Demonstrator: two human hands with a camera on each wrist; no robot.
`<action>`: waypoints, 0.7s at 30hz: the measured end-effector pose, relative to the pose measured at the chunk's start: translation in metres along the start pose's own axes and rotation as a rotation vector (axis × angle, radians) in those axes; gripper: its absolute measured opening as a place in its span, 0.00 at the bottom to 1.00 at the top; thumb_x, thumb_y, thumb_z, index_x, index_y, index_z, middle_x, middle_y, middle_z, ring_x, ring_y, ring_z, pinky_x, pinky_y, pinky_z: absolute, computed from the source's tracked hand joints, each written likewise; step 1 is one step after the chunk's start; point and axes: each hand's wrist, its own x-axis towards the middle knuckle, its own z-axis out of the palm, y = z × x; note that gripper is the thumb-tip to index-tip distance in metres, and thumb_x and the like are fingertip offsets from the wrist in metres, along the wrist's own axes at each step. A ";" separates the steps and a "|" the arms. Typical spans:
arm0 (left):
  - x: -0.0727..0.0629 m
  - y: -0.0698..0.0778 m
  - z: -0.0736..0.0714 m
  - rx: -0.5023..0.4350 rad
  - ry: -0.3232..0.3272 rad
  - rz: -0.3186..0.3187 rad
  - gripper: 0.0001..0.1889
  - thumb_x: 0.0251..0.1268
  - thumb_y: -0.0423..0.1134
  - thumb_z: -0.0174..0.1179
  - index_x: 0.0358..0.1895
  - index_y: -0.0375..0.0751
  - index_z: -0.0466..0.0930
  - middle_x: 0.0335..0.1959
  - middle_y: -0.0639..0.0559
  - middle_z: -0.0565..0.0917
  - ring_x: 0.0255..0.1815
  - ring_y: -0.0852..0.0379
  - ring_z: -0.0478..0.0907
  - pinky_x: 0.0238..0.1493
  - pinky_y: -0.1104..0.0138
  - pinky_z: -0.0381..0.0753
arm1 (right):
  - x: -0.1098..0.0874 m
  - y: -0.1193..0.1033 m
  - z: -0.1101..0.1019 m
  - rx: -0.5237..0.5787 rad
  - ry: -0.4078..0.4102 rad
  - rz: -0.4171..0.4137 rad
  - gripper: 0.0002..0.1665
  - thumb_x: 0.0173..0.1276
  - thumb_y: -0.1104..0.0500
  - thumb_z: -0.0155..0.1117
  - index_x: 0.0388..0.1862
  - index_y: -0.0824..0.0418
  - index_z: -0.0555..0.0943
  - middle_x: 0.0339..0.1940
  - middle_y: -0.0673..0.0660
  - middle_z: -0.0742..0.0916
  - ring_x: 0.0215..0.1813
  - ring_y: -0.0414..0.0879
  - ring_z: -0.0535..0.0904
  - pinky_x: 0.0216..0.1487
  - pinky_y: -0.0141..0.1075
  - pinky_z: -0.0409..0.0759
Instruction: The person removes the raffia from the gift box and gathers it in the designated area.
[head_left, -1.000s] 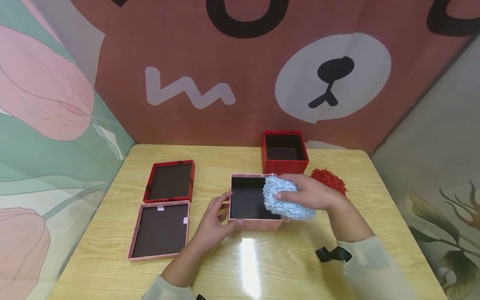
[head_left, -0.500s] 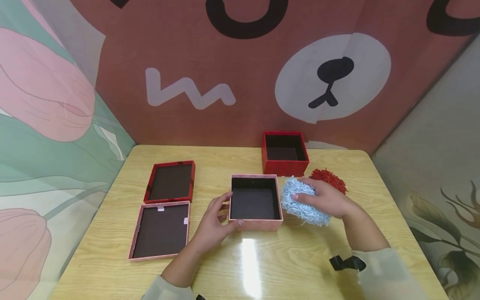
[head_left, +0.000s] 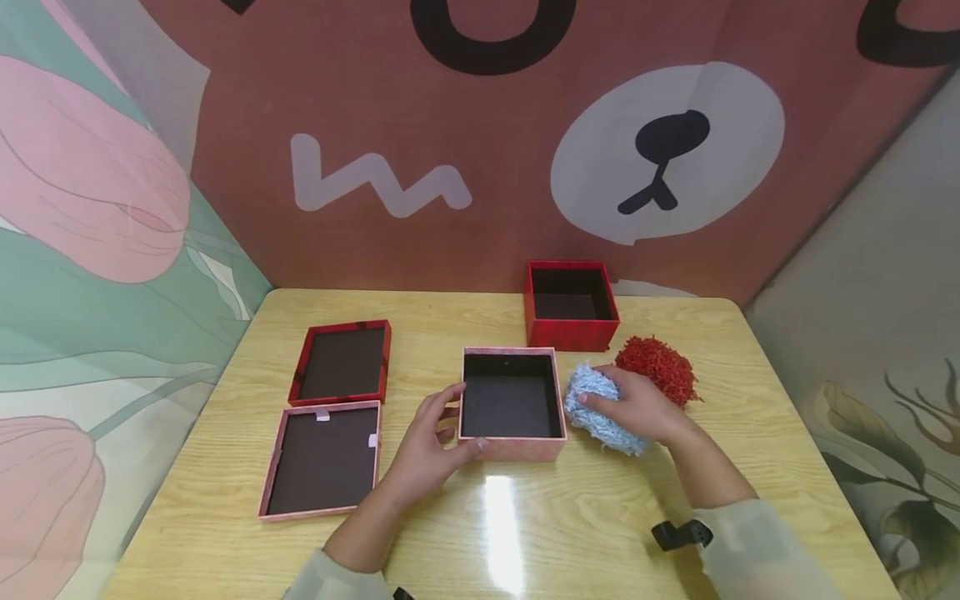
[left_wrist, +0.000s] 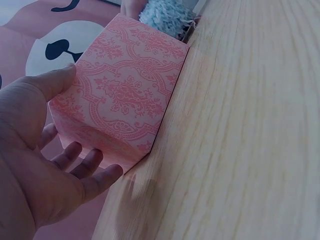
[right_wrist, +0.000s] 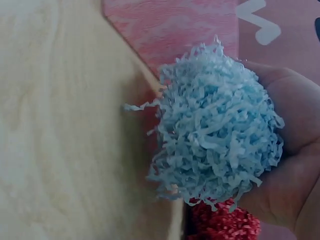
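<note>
A pink patterned box point(head_left: 513, 447) stands open-topped in the middle of the table, its dark inside showing. My left hand point(head_left: 429, 450) holds it at the near left corner, thumb on the front and fingers along the left side, as the left wrist view of the box point(left_wrist: 122, 85) confirms. Just right of the box, my right hand point(head_left: 637, 406) grips a bundle of light-blue shredded paper point(head_left: 596, 408). In the right wrist view the blue shreds point(right_wrist: 215, 125) hide most of the fingers. Behind this hand lies a heap of red shredded paper point(head_left: 660, 368).
A red open box point(head_left: 572, 335) stands at the back, near the wall. On the left, a red box lid point(head_left: 341, 362) and a pink box lid point(head_left: 322, 462) lie with their dark insides up. Wood-grain table point(head_left: 570, 533) extends in front of the hands.
My right hand has carried the blue shredded paper from over the pink box's right side to beside it, then lower toward the table. The left hand and box have stayed put.
</note>
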 end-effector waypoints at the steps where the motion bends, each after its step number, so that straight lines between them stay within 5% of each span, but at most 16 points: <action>1: 0.000 0.000 0.000 0.002 0.000 0.000 0.45 0.60 0.38 0.78 0.77 0.65 0.64 0.74 0.41 0.65 0.71 0.39 0.71 0.71 0.47 0.74 | 0.001 0.001 0.002 -0.006 -0.002 0.008 0.48 0.68 0.31 0.67 0.74 0.62 0.73 0.64 0.64 0.83 0.61 0.59 0.79 0.61 0.61 0.81; 6: 0.000 0.000 0.000 0.004 0.000 0.000 0.45 0.60 0.39 0.78 0.78 0.66 0.64 0.75 0.41 0.65 0.71 0.39 0.70 0.70 0.47 0.74 | 0.004 0.005 0.010 -0.036 -0.001 0.036 0.50 0.69 0.30 0.65 0.77 0.60 0.69 0.68 0.65 0.81 0.63 0.61 0.78 0.62 0.63 0.80; 15: 0.000 0.000 -0.001 0.001 0.011 0.001 0.46 0.59 0.40 0.79 0.77 0.67 0.64 0.74 0.41 0.65 0.70 0.39 0.71 0.70 0.48 0.75 | 0.008 0.012 0.022 -0.047 0.080 -0.060 0.44 0.72 0.37 0.67 0.76 0.62 0.70 0.64 0.66 0.83 0.60 0.59 0.81 0.61 0.60 0.81; 21: 0.000 0.000 0.000 0.008 0.005 0.002 0.45 0.59 0.40 0.78 0.77 0.67 0.63 0.74 0.43 0.65 0.70 0.40 0.71 0.70 0.48 0.76 | 0.009 0.014 0.031 -0.073 0.106 -0.053 0.45 0.71 0.36 0.67 0.77 0.60 0.70 0.67 0.65 0.81 0.65 0.61 0.79 0.64 0.61 0.79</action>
